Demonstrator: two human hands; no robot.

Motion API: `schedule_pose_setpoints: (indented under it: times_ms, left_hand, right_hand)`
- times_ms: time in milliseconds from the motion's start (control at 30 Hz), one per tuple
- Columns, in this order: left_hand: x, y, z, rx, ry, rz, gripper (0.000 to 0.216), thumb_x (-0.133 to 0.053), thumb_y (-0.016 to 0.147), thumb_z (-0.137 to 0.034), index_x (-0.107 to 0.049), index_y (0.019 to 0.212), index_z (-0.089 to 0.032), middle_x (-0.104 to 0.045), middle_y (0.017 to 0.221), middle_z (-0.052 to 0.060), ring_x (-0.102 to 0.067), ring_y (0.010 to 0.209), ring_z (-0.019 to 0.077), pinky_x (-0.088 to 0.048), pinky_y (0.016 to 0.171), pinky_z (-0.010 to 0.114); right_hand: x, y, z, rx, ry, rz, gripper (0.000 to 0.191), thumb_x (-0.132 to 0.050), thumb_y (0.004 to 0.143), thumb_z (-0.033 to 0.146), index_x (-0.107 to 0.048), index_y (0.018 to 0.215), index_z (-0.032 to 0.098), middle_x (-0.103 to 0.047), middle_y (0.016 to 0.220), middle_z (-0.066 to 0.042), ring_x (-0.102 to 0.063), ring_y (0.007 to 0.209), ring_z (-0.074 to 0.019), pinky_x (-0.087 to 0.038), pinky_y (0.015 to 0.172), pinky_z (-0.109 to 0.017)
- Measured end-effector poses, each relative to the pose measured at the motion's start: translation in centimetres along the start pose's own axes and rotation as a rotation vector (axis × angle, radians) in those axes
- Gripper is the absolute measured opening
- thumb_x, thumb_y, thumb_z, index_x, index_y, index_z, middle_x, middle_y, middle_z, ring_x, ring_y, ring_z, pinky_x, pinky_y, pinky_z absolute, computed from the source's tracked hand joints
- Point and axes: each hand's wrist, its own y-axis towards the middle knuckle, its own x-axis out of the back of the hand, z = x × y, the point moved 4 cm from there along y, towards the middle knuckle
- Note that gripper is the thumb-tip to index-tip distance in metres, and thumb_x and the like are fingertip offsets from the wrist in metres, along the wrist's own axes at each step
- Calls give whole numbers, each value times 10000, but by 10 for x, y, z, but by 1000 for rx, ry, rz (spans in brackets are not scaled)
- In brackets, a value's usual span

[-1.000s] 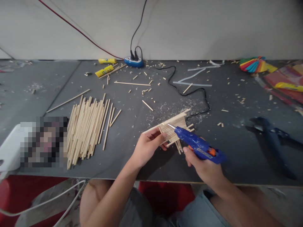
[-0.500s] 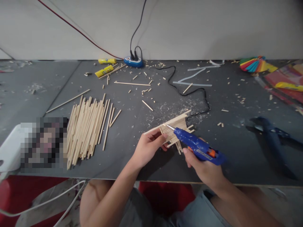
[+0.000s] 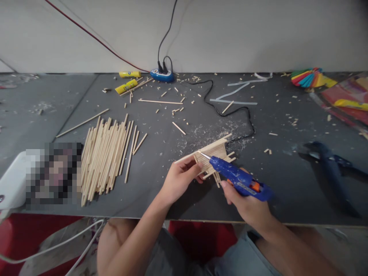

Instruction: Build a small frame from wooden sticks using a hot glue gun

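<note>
My left hand (image 3: 184, 177) is closed on a small structure of thin wooden sticks (image 3: 220, 150), its thumb on the near left side and fingers partly hidden beneath. Several stick ends jut from the structure's right and lower sides. In my right hand (image 3: 248, 205) is a blue hot glue gun (image 3: 234, 172) with an orange trigger, tilted up to the left. Its metal nozzle is over the structure's upper left part, close to the sticks; whether it touches them I cannot tell.
A pile of wooden sticks (image 3: 105, 157) lies to the left, beside a pixelated patch and a white object (image 3: 13, 180). Dark cutters (image 3: 330, 172) lie at right. Behind are a blue power strip (image 3: 162, 75), yellow tubes (image 3: 126, 86), clear glue sticks (image 3: 234, 102) and a black cord (image 3: 207, 99).
The glue gun has shifted slightly to the left, bringing its nozzle a little further over the stick structure. My left hand and the structure stay in place.
</note>
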Motion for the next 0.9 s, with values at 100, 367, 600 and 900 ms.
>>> schedule_pose_setpoints:
  times_ms: [100,367,600,900]
  left_hand:
    - [0,0,0,2,-7,-4,233,-605,801,-313,-658,955,-147,-635,768,35,-571,637,130,-507,587,259]
    - [15,0,-10,36,-141,-174,172,-628,781,-268,-637,895,-140,-611,687,14,-607,573,123,-509,520,227]
    - [27,1,-20,-4,-157,-307,195,-643,753,-260,-638,907,-140,-617,703,9,-611,556,109,-501,499,203]
    - [33,3,-19,-37,-172,-329,191,-645,754,-276,-626,892,-146,-611,702,1,-619,575,107,-504,518,198]
  right_hand:
    - [0,0,1,-11,18,12,195,-608,779,265,-450,673,220,-482,477,79,-487,419,-100,-436,485,-241]
    - [25,25,-21,-244,395,-20,201,-655,728,304,-513,635,197,-463,426,65,-446,350,-97,-399,369,-239]
    - [56,66,-44,-438,704,-81,130,-616,731,284,-625,801,175,-676,806,-54,-616,587,-143,-400,310,-179]
    - [91,83,-57,-364,843,-243,255,-501,773,318,-643,857,124,-708,906,-135,-665,941,-260,-569,749,-368]
